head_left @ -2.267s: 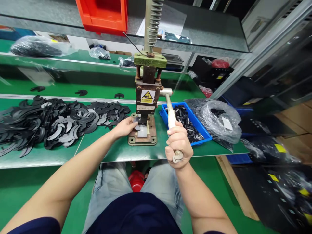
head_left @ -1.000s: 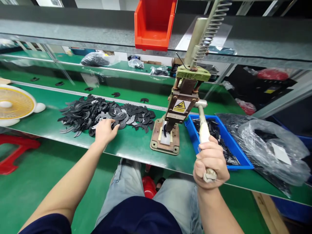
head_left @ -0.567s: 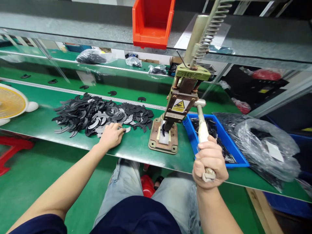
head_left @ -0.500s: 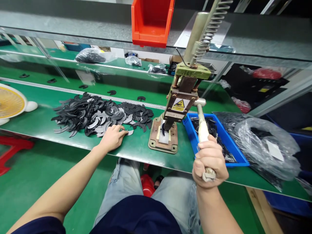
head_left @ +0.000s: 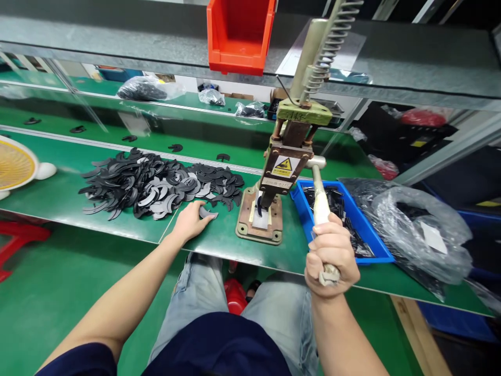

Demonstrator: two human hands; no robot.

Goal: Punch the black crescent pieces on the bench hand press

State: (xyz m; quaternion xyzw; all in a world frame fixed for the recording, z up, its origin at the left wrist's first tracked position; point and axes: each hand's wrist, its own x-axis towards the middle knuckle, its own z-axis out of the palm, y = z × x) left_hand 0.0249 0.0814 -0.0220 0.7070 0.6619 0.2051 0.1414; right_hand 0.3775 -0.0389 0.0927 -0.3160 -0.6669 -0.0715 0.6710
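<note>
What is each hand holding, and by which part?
The left hand holds a gray curved piece; exactly which part is pinched cannot be told. The right hand grips the press lever near its wrapped free end.

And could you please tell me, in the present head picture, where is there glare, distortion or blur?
Head view: pale sheen on the green tabletop, glints on the clear plastic bag; head view: the lever press appears tilted, probably partly from wide-angle distortion; head view: left hand and right hand fairly sharp, the far right background dim and softer.
</note>
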